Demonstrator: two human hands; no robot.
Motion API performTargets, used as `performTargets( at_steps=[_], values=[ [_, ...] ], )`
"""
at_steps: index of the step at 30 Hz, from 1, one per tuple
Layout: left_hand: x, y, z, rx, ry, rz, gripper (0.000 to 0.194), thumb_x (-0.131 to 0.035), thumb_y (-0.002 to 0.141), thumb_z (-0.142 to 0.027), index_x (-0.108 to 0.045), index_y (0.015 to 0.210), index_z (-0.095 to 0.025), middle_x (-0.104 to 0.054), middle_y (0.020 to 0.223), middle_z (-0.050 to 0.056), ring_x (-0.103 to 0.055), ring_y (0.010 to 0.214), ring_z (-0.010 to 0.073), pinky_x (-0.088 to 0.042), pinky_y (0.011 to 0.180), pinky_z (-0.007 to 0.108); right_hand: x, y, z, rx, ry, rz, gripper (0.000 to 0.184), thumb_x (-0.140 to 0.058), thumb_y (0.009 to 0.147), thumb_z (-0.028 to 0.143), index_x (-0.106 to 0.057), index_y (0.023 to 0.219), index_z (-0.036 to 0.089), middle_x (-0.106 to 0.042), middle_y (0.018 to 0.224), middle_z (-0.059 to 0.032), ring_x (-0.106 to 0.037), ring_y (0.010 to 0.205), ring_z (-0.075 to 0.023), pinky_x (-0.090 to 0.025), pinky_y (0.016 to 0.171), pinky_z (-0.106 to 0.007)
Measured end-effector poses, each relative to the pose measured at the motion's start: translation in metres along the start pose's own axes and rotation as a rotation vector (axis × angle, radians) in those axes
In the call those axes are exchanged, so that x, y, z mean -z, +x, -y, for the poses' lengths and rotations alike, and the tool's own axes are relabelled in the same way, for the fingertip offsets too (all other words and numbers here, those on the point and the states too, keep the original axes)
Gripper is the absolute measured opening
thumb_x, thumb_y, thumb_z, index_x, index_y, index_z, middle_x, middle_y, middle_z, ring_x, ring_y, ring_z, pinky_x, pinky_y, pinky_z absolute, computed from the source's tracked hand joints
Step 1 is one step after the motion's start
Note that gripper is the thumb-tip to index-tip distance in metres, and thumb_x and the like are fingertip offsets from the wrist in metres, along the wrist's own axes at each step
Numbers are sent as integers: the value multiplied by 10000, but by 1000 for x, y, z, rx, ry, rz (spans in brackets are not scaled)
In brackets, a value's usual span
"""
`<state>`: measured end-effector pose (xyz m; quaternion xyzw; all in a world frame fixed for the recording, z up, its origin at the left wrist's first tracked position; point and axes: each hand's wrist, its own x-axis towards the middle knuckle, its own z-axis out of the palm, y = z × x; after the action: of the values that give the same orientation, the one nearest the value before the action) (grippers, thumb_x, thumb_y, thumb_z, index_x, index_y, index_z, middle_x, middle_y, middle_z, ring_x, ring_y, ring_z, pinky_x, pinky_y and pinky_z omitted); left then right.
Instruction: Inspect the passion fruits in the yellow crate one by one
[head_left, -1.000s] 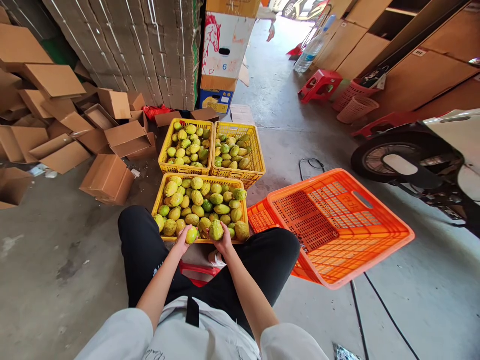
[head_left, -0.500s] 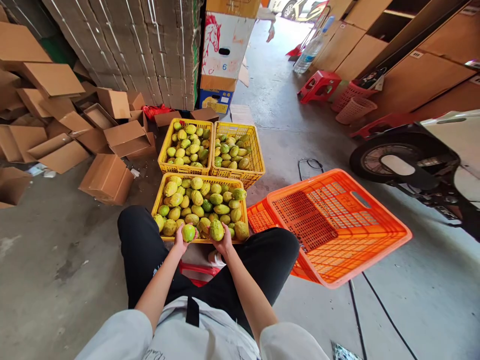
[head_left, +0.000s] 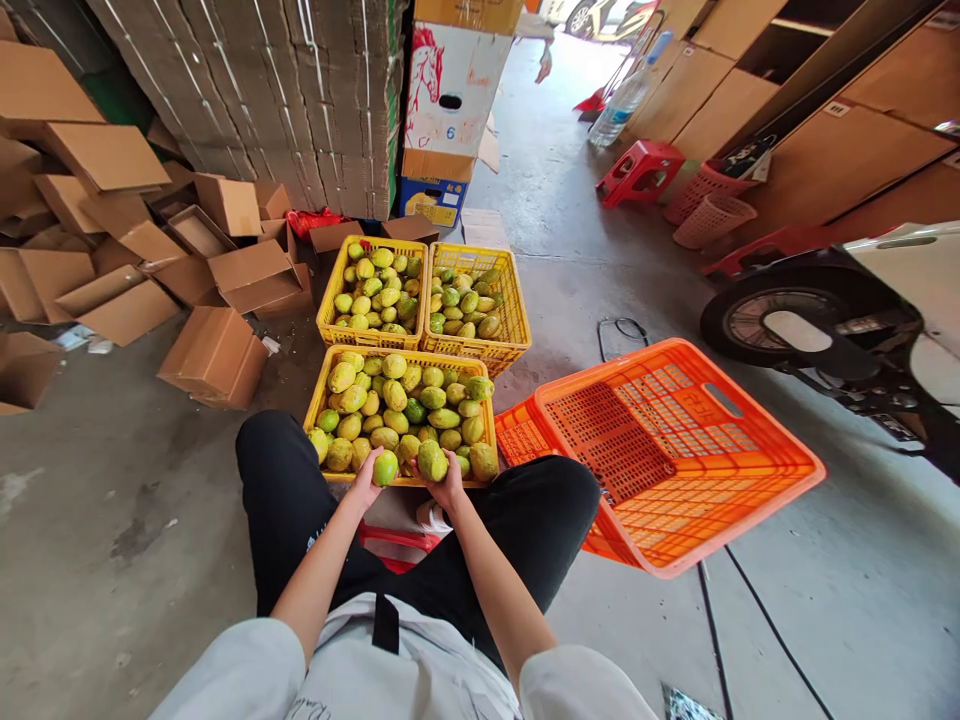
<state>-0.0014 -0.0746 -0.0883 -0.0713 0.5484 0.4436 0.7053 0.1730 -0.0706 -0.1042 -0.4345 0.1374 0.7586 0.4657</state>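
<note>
My left hand [head_left: 365,484] is closed round a smooth, bright green fruit [head_left: 385,467]. A yellow-green oval fruit [head_left: 432,461] with mottled skin sits in my right hand [head_left: 450,484], the fingers wrapped round its side. Both hands are side by side over the near edge of a yellow plastic crate [head_left: 313,398] between my knees. Many similar fruits [head_left: 394,395], yellow to green, fill that crate. The exact kind of fruit is not certain. The undersides of the held fruits and some of my fingers are hidden.
Behind stand two more yellow crates of fruit, a left one [head_left: 327,312] and a right one [head_left: 517,310]. An orange crate [head_left: 720,500] leans tilted at my right. Cardboard boxes [head_left: 214,355] lie scattered on the left. A motorbike wheel [head_left: 757,315] and a red stool [head_left: 641,170] are on the right.
The green fruit in my left hand has moved slightly right and up, and has turned a little. The fruit in my right hand has turned slightly. The crates have not moved.
</note>
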Motion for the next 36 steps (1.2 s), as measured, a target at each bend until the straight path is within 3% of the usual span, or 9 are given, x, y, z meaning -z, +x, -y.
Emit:
performTargets(
  at_steps=[2,9,13,16,19,22,25,29,36],
  values=[
    [0,0,-2,28,-23,-38,142,-672,927,-234,-635,822,-146,-690,699,43,-724,685,173,-640,666,262,-2,-1,1,2,-3,7,238,-564,837,380,-665,955,200,-740,793,-101,-760,838,-288,-657,675,-420],
    [5,6,-3,6,-52,49,180,-559,967,-259,-654,865,-146,-707,772,69,-747,779,202,-649,702,312,-8,-3,0,73,11,-66,218,-438,904,253,-643,968,216,-745,777,-48,-760,779,-235,-655,685,-362],
    [9,10,-1,-8,-73,36,243,-558,996,-334,-657,888,-139,-679,730,53,-726,711,185,-647,672,305,-8,-4,-1,81,2,-44,187,-537,951,358,-646,970,208,-751,797,-35,-761,760,-223,-654,672,-352],
    [8,11,0,-43,-67,-16,236,-670,958,-377,-652,898,-149,-675,745,28,-690,628,149,-644,655,293,-7,-5,-3,47,-32,-17,230,-648,934,421,-655,988,198,-753,809,-32,-761,748,-220,-649,641,-337],
    [6,9,2,-93,-31,-56,227,-830,842,-252,-621,883,-173,-681,787,1,-677,619,112,-640,660,254,-7,-6,-5,46,-60,4,163,-713,908,314,-662,1006,194,-767,856,-33,-764,759,-207,-651,657,-316],
    [5,7,4,-86,7,-26,287,-862,776,-110,-599,870,-175,-693,815,5,-694,657,110,-640,677,236,-4,-4,-8,61,-82,25,128,-700,905,225,-669,1026,193,-777,903,-39,-766,758,-195,-651,659,-306],
    [5,7,5,-86,8,-26,348,-877,740,-75,-574,867,-190,-695,815,-3,-710,689,123,-650,700,249,0,0,-9,33,-80,33,127,-692,902,240,-671,1018,192,-775,892,-49,-772,751,-205,-644,630,-310],
    [6,7,6,-85,-2,17,280,-842,810,-160,-573,874,-201,-694,799,1,-728,741,141,-661,731,265,1,1,-6,25,-65,50,142,-698,880,276,-671,982,181,-777,825,-45,-778,744,-217,-642,653,-319],
    [4,9,5,-45,-34,55,105,-720,938,-222,-632,915,-171,-724,818,39,-736,767,158,-667,751,292,-8,-5,-4,-6,-61,95,235,-529,968,328,-697,994,166,-777,773,-73,-774,759,-229,-630,663,-322]
  ],
)
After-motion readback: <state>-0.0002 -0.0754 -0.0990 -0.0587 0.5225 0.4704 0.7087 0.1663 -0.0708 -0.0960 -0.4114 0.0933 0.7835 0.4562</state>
